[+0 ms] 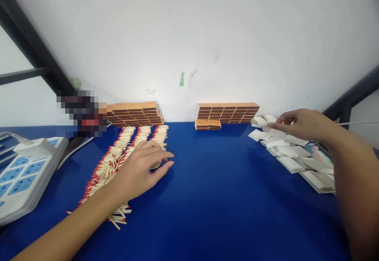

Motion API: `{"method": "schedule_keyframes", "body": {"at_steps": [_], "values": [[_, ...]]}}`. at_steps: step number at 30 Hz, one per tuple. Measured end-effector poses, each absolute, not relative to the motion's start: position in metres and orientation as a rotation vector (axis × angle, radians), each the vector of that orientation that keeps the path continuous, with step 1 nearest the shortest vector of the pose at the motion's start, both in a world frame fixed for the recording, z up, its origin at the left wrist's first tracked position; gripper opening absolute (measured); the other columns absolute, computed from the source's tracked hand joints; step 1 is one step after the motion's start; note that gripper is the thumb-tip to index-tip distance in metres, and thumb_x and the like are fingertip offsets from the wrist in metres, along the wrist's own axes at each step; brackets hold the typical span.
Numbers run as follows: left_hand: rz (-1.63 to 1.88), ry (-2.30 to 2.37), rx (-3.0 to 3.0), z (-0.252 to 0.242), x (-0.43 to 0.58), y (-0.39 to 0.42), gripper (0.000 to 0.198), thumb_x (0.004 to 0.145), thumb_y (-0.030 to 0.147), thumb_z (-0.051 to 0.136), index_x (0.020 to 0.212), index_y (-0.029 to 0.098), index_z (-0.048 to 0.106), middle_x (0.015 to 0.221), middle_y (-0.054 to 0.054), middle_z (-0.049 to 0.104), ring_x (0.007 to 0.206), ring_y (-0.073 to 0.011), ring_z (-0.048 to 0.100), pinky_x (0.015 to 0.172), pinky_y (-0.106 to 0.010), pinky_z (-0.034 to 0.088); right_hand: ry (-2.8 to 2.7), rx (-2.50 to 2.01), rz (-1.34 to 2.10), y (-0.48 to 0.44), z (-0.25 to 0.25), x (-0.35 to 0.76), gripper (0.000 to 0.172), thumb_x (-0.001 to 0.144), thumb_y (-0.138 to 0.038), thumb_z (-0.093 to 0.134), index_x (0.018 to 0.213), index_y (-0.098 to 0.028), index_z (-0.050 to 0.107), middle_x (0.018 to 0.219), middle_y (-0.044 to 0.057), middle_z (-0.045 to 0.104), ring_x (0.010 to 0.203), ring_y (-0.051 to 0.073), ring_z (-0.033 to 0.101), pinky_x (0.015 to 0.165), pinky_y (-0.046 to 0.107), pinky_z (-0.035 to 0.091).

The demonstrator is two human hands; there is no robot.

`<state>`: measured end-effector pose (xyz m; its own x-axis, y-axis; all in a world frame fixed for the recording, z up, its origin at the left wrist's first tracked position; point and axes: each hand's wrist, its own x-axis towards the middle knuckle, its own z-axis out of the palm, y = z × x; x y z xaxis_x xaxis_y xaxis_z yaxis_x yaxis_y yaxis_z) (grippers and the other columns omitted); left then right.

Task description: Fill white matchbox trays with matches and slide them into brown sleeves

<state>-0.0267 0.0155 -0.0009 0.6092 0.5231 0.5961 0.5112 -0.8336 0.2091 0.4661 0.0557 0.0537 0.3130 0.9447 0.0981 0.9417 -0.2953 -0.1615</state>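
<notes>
My left hand is over the loose matches, which have red heads and pale sticks and lie in long rows. Its thumb and index finger are apart, with nothing visible between them; the other fingers curl down toward the matches. At the right, my right hand is at the far end of a spread of white, open matchbox trays. Its thumb and index finger come together in a pinch beside the trays. Whatever is between those fingertips is hidden.
Stacked matchboxes stand at the back left against the wall. More stacked matchboxes stand at the back centre, with two matchboxes in front. A power strip and its cable lie at the left on the blue table.
</notes>
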Motion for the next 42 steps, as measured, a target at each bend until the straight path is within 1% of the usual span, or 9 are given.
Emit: {"method": "schedule_keyframes", "body": {"at_steps": [6, 8, 14, 17, 20, 22, 28, 35, 42], "values": [[1.076, 0.931, 2.831, 0.002, -0.030, 0.018, 0.013, 0.101, 0.021, 0.068, 0.112, 0.020, 0.075, 0.092, -0.003, 0.077, 0.092, -0.0195, 0.066, 0.088, -0.037, 0.054, -2.032, -2.304, 0.189, 0.066, 0.039, 0.437, 0.007, 0.078, -0.026, 0.083, 0.075, -0.020, 0.080, 0.082, 0.009, 0.074, 0.074, 0.023, 0.062, 0.070, 0.036, 0.037], [1.112, 0.981, 2.848, 0.007, -0.033, 0.021, 0.014, 0.100, 0.021, 0.069, 0.113, 0.020, 0.075, 0.092, -0.003, 0.078, 0.091, -0.0196, 0.066, 0.090, -0.038, 0.053, -2.054, -2.296, 0.203, 0.067, 0.037, 0.435, 0.010, 0.081, -0.018, 0.076, 0.071, -0.020, 0.079, 0.078, 0.009, 0.073, 0.071, 0.022, 0.061, 0.070, 0.036, 0.037], [1.288, 1.147, 2.843, 0.018, -0.041, 0.026, 0.010, 0.100, 0.026, 0.070, 0.106, 0.020, 0.075, 0.090, -0.003, 0.077, 0.086, -0.0197, 0.063, 0.087, -0.037, 0.051, -1.941, -1.957, -0.020, 0.047, 0.056, 0.403, 0.014, 0.091, -0.032, 0.075, 0.085, -0.019, 0.077, 0.076, 0.006, 0.069, 0.070, 0.019, 0.057, 0.068, 0.035, 0.038], [1.177, 1.136, 2.824, 0.016, -0.040, 0.025, 0.026, 0.098, 0.034, 0.073, 0.120, 0.019, 0.073, 0.098, -0.005, 0.076, 0.094, -0.0222, 0.064, 0.094, -0.040, 0.051, -1.964, -1.467, 0.103, 0.027, 0.055, 0.346, 0.018, 0.094, -0.039, 0.073, 0.089, -0.022, 0.076, 0.076, 0.002, 0.066, 0.067, 0.016, 0.055, 0.064, 0.031, 0.039], [0.980, 1.114, 2.794, 0.011, -0.037, 0.020, 0.054, 0.092, 0.047, 0.079, 0.136, 0.019, 0.066, 0.116, -0.009, 0.075, 0.109, -0.0260, 0.064, 0.103, -0.045, 0.050, -2.175, -1.148, 0.230, 0.008, 0.035, 0.283, 0.012, 0.099, -0.030, 0.067, 0.091, -0.022, 0.073, 0.082, 0.002, 0.067, 0.071, 0.015, 0.057, 0.066, 0.029, 0.043], [0.889, 1.072, 2.762, 0.010, -0.034, 0.017, 0.060, 0.089, 0.050, 0.083, 0.138, 0.020, 0.066, 0.123, -0.010, 0.074, 0.117, -0.0278, 0.063, 0.106, -0.046, 0.049, -2.289, -1.042, 0.294, -0.002, 0.018, 0.252, 0.012, 0.101, -0.024, 0.063, 0.093, -0.021, 0.071, 0.085, 0.003, 0.068, 0.075, 0.015, 0.060, 0.068, 0.029, 0.044], [0.689, 0.918, 2.712, 0.011, -0.029, 0.011, 0.015, 0.089, 0.030, 0.080, 0.101, 0.022, 0.078, 0.089, -0.003, 0.073, 0.092, -0.0225, 0.064, 0.088, -0.040, 0.051, -2.425, -0.971, 0.483, -0.009, -0.010, 0.224, 0.010, 0.101, -0.024, 0.065, 0.096, -0.021, 0.073, 0.087, 0.003, 0.066, 0.074, 0.015, 0.059, 0.068, 0.028, 0.044], [0.565, 0.918, 2.706, 0.011, -0.028, 0.006, 0.011, 0.088, 0.029, 0.079, 0.093, 0.020, 0.076, 0.090, -0.004, 0.070, 0.093, -0.0236, 0.062, 0.089, -0.042, 0.049, -2.320, -0.970, 0.877, 0.007, 0.003, 0.224, 0.018, 0.100, -0.035, 0.069, 0.092, -0.021, 0.076, 0.078, -0.001, 0.067, 0.065, 0.012, 0.055, 0.062, 0.025, 0.043], [0.499, 0.726, 2.576, 0.008, -0.011, -0.022, 0.003, 0.086, 0.021, 0.081, 0.083, 0.023, 0.079, 0.087, -0.001, 0.064, 0.087, -0.0180, 0.061, 0.081, -0.035, 0.049, -2.202, -1.039, 0.768, 0.042, 0.003, 0.202, 0.021, 0.099, -0.034, 0.069, 0.085, -0.018, 0.074, 0.071, -0.002, 0.066, 0.063, 0.011, 0.052, 0.061, 0.026, 0.040]]}}
